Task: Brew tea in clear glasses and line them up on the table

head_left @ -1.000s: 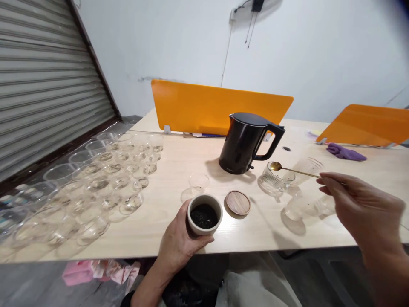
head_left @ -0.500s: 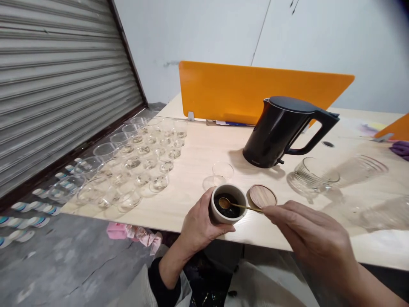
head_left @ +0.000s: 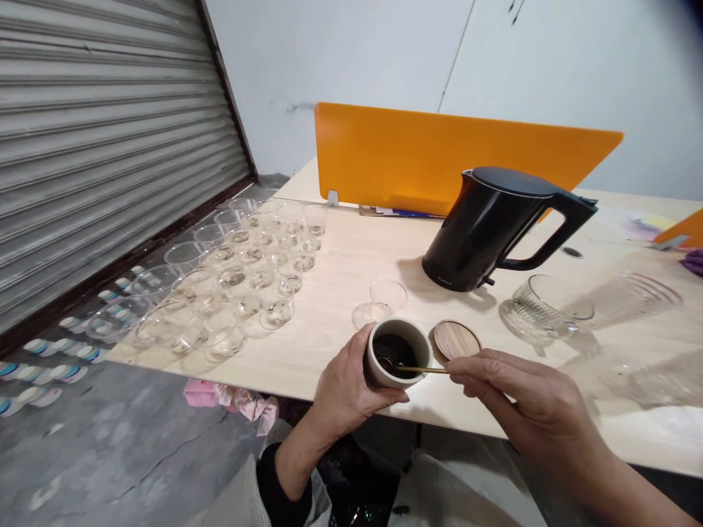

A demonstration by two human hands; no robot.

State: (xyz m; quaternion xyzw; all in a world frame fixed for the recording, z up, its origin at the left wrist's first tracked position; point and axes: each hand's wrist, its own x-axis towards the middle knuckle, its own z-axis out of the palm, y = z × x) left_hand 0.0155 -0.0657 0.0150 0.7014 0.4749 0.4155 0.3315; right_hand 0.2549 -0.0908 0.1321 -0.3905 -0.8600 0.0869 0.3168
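Observation:
My left hand (head_left: pixel 347 380) is wrapped round a pale ceramic cup (head_left: pixel 427 344) near the table's front edge. Dark contents (head_left: pixel 394 345) show inside it; I cannot tell exactly what they are. Between the fingertips of my right hand (head_left: pixel 527 395) is the thin handle of a gold spoon (head_left: pixel 420 369). Its bowl dips into the dark contents and is mostly hidden. Just right of the cup lies a round wooden lid or coaster (head_left: pixel 455 340). Behind the cup, a small clear cup (head_left: pixel 387 294) stands on the table.
Many clear cups (head_left: pixel 231 278) crowd the table's left side. A black electric kettle (head_left: pixel 488 227) stands behind my right hand, before an orange divider (head_left: pixel 439 157). To the right are a ribbed glass mug (head_left: pixel 541 304) and clear cups lying down (head_left: pixel 631 300). Capped bottles (head_left: pixel 41 373) stand on the floor.
The spoon's bowl has gone down into the dark contents, where before it showed above them. My right hand has shifted slightly left; my left hand still holds the cup.

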